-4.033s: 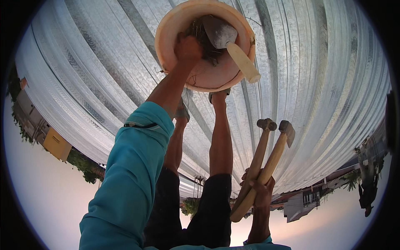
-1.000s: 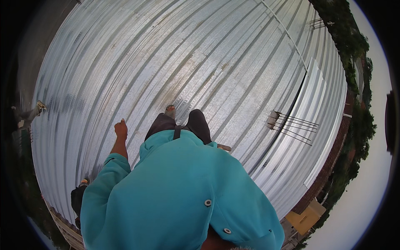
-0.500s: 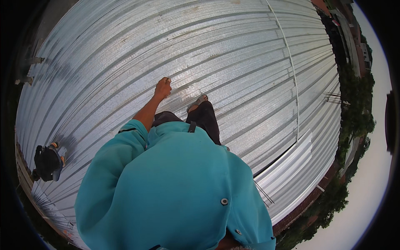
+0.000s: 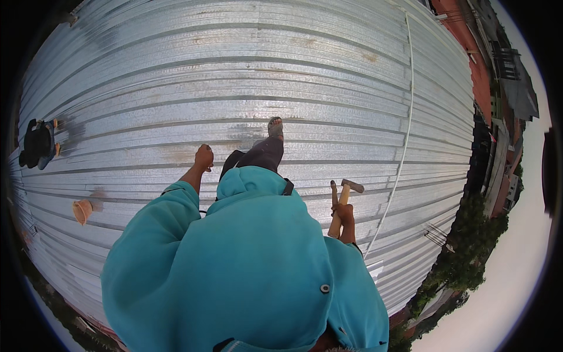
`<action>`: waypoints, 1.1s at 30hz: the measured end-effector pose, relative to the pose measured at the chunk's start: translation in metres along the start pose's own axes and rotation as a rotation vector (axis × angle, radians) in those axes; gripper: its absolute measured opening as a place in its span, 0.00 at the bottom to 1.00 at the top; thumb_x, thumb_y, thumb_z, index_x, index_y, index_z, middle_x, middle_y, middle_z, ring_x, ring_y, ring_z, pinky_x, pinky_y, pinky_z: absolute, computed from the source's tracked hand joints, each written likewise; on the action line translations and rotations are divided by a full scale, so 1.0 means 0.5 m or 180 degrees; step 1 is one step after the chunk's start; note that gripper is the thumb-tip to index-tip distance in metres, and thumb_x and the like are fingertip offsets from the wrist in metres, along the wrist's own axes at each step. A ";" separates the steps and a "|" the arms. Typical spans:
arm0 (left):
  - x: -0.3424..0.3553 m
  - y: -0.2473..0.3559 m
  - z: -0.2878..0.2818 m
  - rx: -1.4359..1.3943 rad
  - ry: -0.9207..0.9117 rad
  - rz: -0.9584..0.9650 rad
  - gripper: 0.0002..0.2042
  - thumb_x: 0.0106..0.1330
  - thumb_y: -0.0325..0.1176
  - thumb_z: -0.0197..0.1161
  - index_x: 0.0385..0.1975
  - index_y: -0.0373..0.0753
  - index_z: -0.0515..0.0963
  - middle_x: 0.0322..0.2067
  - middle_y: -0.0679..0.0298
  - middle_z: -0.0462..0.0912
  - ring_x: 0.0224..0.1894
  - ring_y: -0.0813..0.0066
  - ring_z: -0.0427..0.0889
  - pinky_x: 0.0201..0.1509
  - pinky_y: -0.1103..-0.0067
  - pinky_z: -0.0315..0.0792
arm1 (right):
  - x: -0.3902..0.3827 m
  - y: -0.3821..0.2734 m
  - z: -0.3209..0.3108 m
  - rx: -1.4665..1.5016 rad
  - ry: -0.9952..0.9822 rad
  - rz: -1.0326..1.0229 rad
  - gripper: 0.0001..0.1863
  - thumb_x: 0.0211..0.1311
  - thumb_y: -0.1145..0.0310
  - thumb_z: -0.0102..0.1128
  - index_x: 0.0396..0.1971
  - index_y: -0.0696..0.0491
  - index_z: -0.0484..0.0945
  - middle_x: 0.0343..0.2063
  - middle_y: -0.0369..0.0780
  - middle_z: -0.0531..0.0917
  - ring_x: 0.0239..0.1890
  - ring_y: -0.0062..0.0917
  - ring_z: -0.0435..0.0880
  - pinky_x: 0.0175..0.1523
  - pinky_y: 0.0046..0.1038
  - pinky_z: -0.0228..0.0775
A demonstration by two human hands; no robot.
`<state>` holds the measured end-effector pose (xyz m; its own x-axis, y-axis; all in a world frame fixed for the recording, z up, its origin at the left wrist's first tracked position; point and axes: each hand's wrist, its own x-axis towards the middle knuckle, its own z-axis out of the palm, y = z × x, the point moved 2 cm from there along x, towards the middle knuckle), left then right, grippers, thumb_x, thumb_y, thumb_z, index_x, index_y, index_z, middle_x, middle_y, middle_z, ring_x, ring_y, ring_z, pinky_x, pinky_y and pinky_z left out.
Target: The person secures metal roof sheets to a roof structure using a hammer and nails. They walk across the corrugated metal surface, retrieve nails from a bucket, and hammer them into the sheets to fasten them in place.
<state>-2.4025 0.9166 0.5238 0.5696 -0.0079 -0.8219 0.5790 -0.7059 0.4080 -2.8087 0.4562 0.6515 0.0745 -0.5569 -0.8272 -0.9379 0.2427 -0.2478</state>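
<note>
My right hand (image 4: 345,215) is wrapped round a hammer (image 4: 342,202) with a pale wooden handle and a dark head pointing up and away from me. A second slim tool (image 4: 333,189) with a brownish shaft sticks up beside it from the same grip; its kind is unclear. To the left of my legs, my left hand (image 4: 204,158) hangs with its fingers curled closed, and whatever may be inside is hidden. Both hands are above the ribbed metal roof (image 4: 328,82). One sandalled foot (image 4: 275,127) is stretched forward on the sheets.
A thin white cable (image 4: 409,105) runs along the roof on the right. Another person (image 4: 38,144) in dark clothes is at the far left, with a tan bucket-like container (image 4: 82,211) nearer. Trees (image 4: 463,258) and buildings lie beyond the right roof edge.
My view has turned, so the roof ribs now run more level. My right hand with the hammer has come into sight. My left hand has shifted lower and leftward in view.
</note>
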 end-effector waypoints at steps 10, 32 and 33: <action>0.012 0.413 0.173 -0.2247 -0.0030 -0.0057 0.10 0.72 0.33 0.54 0.50 0.44 0.74 0.30 0.59 0.79 0.30 0.67 0.83 0.29 0.64 0.82 | 0.279 -0.544 -0.092 -0.0296 -0.1093 -0.0891 0.11 0.50 0.71 0.70 0.25 0.65 0.81 0.20 0.45 0.82 0.19 0.31 0.83 0.23 0.31 0.75; 0.030 0.093 0.565 -0.4200 0.2682 -0.2392 0.17 0.73 0.35 0.55 0.58 0.37 0.73 0.36 0.62 0.75 0.37 0.67 0.85 0.35 0.70 0.82 | 0.774 -1.461 0.674 -0.5574 -0.1594 -0.3017 0.26 0.41 0.64 0.73 0.41 0.64 0.80 0.33 0.51 0.86 0.35 0.40 0.88 0.40 0.38 0.81; 0.088 0.096 0.577 -0.4188 0.2697 -0.2256 0.17 0.72 0.35 0.56 0.58 0.37 0.73 0.36 0.62 0.76 0.37 0.68 0.85 0.36 0.70 0.82 | 0.824 -1.469 0.718 -0.5422 -0.1631 -0.3387 0.25 0.42 0.65 0.73 0.40 0.64 0.80 0.31 0.50 0.85 0.33 0.39 0.88 0.39 0.37 0.80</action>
<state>-2.5178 0.6781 0.3928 -0.1143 0.6785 -0.7257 0.6405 0.6087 0.4683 -1.9676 0.3338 0.3114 0.4636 0.3432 -0.8168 0.2419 -0.9359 -0.2559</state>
